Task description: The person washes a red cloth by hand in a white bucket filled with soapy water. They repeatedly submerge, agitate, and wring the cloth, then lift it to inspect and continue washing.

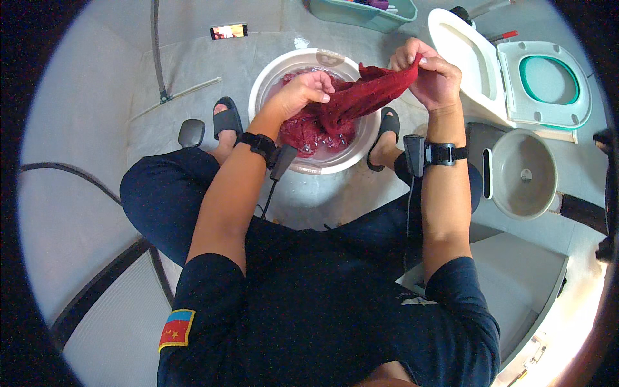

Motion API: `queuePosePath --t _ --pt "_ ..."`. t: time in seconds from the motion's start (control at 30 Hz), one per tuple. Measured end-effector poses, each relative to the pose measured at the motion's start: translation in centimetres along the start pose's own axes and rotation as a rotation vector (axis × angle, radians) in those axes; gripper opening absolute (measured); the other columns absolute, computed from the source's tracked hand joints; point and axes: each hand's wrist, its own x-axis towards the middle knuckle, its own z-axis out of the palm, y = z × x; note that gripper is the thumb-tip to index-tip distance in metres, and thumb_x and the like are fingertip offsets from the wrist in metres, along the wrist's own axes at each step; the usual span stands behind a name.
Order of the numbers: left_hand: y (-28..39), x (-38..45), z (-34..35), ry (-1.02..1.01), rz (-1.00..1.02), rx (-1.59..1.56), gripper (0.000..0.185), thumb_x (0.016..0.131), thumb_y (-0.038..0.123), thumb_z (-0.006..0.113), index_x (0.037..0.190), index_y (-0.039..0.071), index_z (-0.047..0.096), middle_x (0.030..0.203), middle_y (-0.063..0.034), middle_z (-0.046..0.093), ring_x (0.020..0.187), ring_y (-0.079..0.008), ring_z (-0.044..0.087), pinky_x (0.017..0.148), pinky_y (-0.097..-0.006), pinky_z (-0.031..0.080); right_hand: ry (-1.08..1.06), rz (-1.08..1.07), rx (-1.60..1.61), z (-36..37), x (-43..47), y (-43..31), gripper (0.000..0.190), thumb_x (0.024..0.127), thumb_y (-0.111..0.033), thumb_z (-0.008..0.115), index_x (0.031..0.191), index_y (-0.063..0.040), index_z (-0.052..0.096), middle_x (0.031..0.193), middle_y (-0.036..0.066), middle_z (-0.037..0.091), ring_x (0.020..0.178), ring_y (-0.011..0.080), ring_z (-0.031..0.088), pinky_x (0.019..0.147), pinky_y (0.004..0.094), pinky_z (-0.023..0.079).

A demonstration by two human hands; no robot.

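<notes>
A wet red cloth [360, 96] is stretched above a round white plastic basin [258, 84]. Its raised end is pinched in my right hand [430, 72], up and to the right of the basin's rim. My left hand [304, 92] is over the basin and holds the cloth's other side near the thumb; the fingers are curled. The cloth hangs down between my hands, and more red fabric [309, 138] lies in water in the basin. Whether it is all one piece, I cannot tell.
A toilet with its seat [515, 87] raised stands at the right, beside a grey plastic bowl [522, 174] with a handle. At the top are a green tub [362, 18] and a lit phone [228, 31] on the floor. My sandaled feet flank the basin; a hose [157, 48] hangs at the left.
</notes>
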Motion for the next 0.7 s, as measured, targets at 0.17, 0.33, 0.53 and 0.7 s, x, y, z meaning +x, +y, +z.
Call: queuePosePath --t 0.17,0.33,0.53,0.7 --pt "0.2 -0.5 -0.3 -0.056 -0.095 0.259 0.025 0.079 0.010 0.067 0.102 0.004 0.060 0.094 -0.0048 0.064 0.090 -0.0138 0.059 0.084 -0.0283 0.045 -0.021 0.002 0.005 0.0 0.2 -0.1 0.023 0.069 -0.023 0.054 0.079 -0.003 0.050 0.070 0.006 0.046 0.071 0.0199 0.044 0.067 0.0299 0.036" --pt "0.0 -1.1 -0.8 0.071 -0.114 0.426 0.018 0.087 0.020 0.064 0.098 0.006 0.063 0.090 0.0023 0.063 0.088 -0.0099 0.057 0.082 -0.0262 0.045 0.003 -0.006 0.021 -0.2 0.0 -0.2 0.023 0.070 -0.022 0.053 0.080 -0.002 0.050 0.070 0.006 0.045 0.071 0.0202 0.043 0.068 0.0301 0.036" --pt "-0.4 -0.9 -1.3 0.094 -0.099 0.220 0.018 0.089 0.019 0.061 0.103 0.009 0.063 0.096 0.0035 0.062 0.091 -0.0084 0.056 0.083 -0.0245 0.045 -0.004 -0.020 0.061 -0.4 0.1 -0.3 0.022 0.071 -0.021 0.053 0.080 -0.002 0.051 0.071 0.007 0.045 0.071 0.0204 0.043 0.070 0.0303 0.036" --pt "0.2 -1.3 -0.7 0.132 -0.103 0.197 0.025 0.089 0.021 0.060 0.111 0.008 0.059 0.106 0.0002 0.061 0.098 -0.0108 0.056 0.085 -0.0277 0.046 0.016 -0.032 0.039 -0.5 0.0 -0.4 0.021 0.072 -0.021 0.052 0.080 -0.002 0.051 0.073 0.007 0.047 0.072 0.0207 0.044 0.070 0.0303 0.036"
